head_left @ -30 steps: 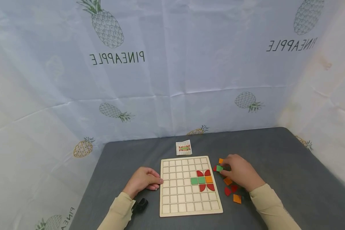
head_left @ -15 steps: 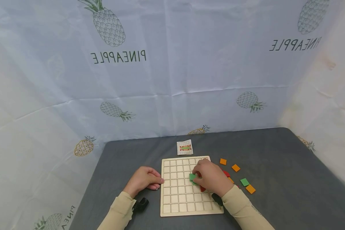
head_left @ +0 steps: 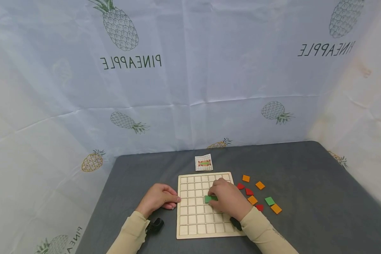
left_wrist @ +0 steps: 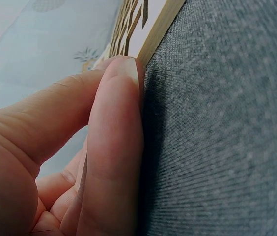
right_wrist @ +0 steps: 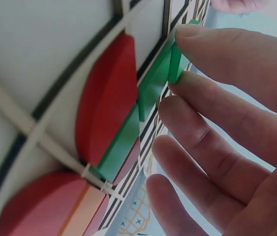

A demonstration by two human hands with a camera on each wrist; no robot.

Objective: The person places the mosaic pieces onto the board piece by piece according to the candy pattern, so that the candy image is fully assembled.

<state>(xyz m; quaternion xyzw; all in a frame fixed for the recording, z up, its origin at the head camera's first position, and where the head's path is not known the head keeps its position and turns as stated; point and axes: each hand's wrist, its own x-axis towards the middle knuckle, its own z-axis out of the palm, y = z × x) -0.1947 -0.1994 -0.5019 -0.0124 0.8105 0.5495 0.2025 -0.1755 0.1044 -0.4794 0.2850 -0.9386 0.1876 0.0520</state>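
At the left edge of a wooden grid board (head_left: 190, 220), my left hand (head_left: 158, 198) pinches the rim between thumb and fingers; the left wrist view shows the fingertips on the board's edge (left_wrist: 160, 29). Over the board's middle right, my right hand (head_left: 230, 197) holds a green square tile (head_left: 207, 199) by thumb and index finger. In the right wrist view this tile (right_wrist: 176, 61) stands tilted beside a row of green tiles (right_wrist: 116, 142) set in the grid. Red curved pieces (right_wrist: 110, 93) and part of an orange tile (right_wrist: 85, 209) lie nearby. From the head, my right hand hides most of them.
Loose orange tiles (head_left: 260, 185), red pieces (head_left: 249, 191) and a green tile (head_left: 270, 201) lie right of the board. A small pattern card (head_left: 204, 158) lies behind it. Pineapple-print cloth (head_left: 190, 127) hangs beyond the grey table (head_left: 304, 197).
My right hand has carried a green tile left from the loose pieces onto the board, then slightly farther left along the green row. My left hand has stayed at the board's edge.
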